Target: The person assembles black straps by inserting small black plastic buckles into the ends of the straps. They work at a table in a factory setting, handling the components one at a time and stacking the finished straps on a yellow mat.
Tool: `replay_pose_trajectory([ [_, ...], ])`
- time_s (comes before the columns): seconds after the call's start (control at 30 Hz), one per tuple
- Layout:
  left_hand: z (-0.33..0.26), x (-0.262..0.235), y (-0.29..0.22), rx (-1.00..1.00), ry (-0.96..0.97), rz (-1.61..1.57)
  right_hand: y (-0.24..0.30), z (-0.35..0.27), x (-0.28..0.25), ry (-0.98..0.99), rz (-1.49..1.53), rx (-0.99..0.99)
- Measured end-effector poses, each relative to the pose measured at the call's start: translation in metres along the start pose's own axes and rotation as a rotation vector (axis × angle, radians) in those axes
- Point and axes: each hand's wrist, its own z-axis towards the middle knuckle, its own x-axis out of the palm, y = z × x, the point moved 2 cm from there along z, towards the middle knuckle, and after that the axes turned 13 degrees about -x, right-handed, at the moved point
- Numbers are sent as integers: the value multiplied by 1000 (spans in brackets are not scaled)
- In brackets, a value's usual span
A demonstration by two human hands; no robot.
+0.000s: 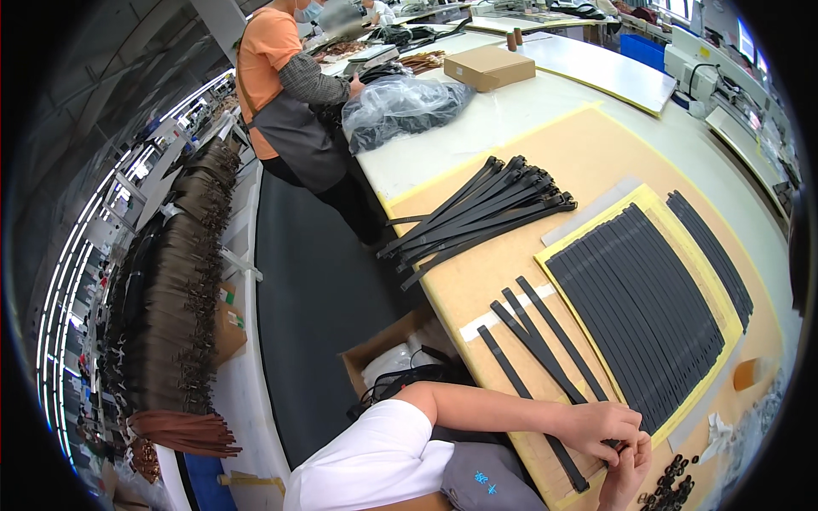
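Observation:
My left hand [598,428] and my right hand [628,473] meet at the table's near edge, fingers pinched together. A black strap [558,335] runs from the tabletop up to my left hand, which grips its near end. What the right fingertips pinch is hidden. Beside it, two more narrow straps [530,341] lie partly crossed and pass under the same hand. Another single strap [507,362] lies to the left, under my forearm. Small black loops [669,487] are heaped close to my right hand.
Black straps lie in close rows on a yellow-edged board [562,247]. Beyond it sits a loose bundle of straps [486,204]. Farther off are a plastic bag [405,106], a cardboard box [490,66] and a person in orange [277,85]. An amber roll [748,375] stands right.

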Motion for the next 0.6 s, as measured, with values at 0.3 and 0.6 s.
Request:
replay_pose_trajectory([
  [0.3,6,-37,-18,-236,121,-156,-2,6,-8,58,-195,-138],
  [0.6,-55,-351,25,-966,-688,1075,-2,-7,-16,47,-185,-87],
])
